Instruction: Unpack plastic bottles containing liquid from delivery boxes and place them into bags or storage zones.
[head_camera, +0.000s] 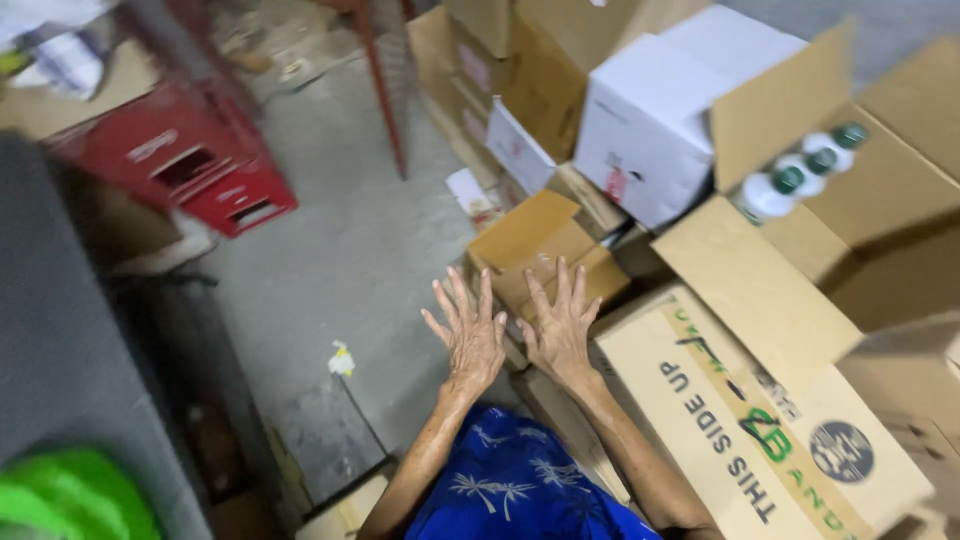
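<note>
My left hand (468, 330) and my right hand (558, 320) are stretched out side by side in front of me, backs up, fingers spread, holding nothing. They hover over a small brown cardboard box (535, 240) lying low on the floor among bigger cartons. My right forearm passes along the edge of a large printed carton (760, 420). A blue patterned garment (510, 490) covers my lap below the wrists.
An open carton (790, 290) at right holds white bottles with green caps (800, 175). A white box (650, 120) and more brown cartons are stacked behind. Red plastic crates (190, 160) stand at left on the grey concrete floor (330, 260). A green object (70, 495) sits bottom left.
</note>
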